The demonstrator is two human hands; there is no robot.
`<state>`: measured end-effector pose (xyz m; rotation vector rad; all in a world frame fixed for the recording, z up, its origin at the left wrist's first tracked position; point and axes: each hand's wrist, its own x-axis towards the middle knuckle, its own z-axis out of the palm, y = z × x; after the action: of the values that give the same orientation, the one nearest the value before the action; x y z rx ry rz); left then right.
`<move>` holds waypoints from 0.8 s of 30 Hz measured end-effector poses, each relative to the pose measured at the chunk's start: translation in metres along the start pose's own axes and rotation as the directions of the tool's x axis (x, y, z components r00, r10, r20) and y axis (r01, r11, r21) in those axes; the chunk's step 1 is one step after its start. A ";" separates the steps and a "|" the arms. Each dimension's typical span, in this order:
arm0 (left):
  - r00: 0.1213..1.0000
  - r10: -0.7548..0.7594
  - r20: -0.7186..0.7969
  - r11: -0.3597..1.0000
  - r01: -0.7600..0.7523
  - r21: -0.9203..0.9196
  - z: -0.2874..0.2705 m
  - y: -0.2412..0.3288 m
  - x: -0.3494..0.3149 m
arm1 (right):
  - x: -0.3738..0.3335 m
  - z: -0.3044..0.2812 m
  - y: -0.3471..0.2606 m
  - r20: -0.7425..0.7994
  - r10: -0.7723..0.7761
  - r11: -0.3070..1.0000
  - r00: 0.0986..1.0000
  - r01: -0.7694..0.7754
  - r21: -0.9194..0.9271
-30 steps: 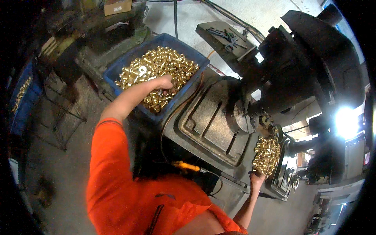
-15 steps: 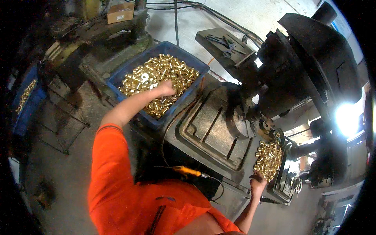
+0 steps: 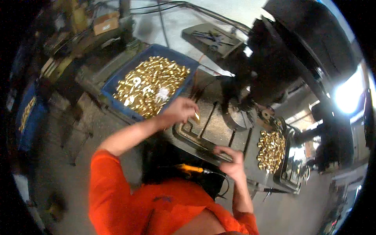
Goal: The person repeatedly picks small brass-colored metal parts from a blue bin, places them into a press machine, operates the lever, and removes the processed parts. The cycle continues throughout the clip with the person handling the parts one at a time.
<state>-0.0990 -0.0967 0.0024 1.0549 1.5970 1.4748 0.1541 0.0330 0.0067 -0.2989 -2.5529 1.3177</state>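
Note:
My left hand (image 3: 181,110) is over the slotted metal machine table (image 3: 207,127), close to the near right side of the blue bin. A small brass fitting (image 3: 197,117) is pinched at its fingertips. My right hand (image 3: 232,162) hovers by the table's front edge, thumb and forefinger apart, and I see nothing between them. The blue bin (image 3: 111,95) is heaped with brass fittings (image 3: 150,80), and a few pale rings lie among them. A second pile of brass fittings (image 3: 271,152) sits on the table's right end.
A dark drill press head (image 3: 270,58) overhangs the table, with a round metal fixture (image 3: 237,116) below it. An orange-handled air gun (image 3: 190,168) hangs at the front. Behind stands a tool tray (image 3: 213,38); another blue bin (image 3: 29,117) is far left.
My left hand has come out of the bin, moving right with a brass fitting. My right hand has left the right-hand pile and moved left toward the middle of the table's front edge.

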 end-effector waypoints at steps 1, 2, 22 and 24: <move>0.994 -0.018 0.109 0.999 0.021 -0.031 0.019 0.000 -0.002 | 0.009 0.007 -0.008 0.046 -0.018 1.000 0.999 0.017 0.027; 0.994 -0.005 0.107 0.999 0.011 -0.052 0.037 -0.011 -0.004 | 0.016 0.015 -0.007 0.043 -0.026 0.985 0.999 0.018 0.174; 0.915 -0.040 0.401 0.777 0.281 -0.563 0.104 -0.028 0.004 | 0.011 -0.013 0.042 0.056 0.163 0.619 0.985 -0.146 0.772; 0.951 -0.034 0.308 0.827 0.200 -0.526 0.100 -0.034 0.018 | 0.008 -0.026 0.049 -0.058 0.235 0.683 0.970 -0.122 0.721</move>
<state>-0.0192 -0.0389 -0.0404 0.7664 0.9220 1.4891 0.1579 0.0835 -0.0178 -0.4640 -1.7213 2.1455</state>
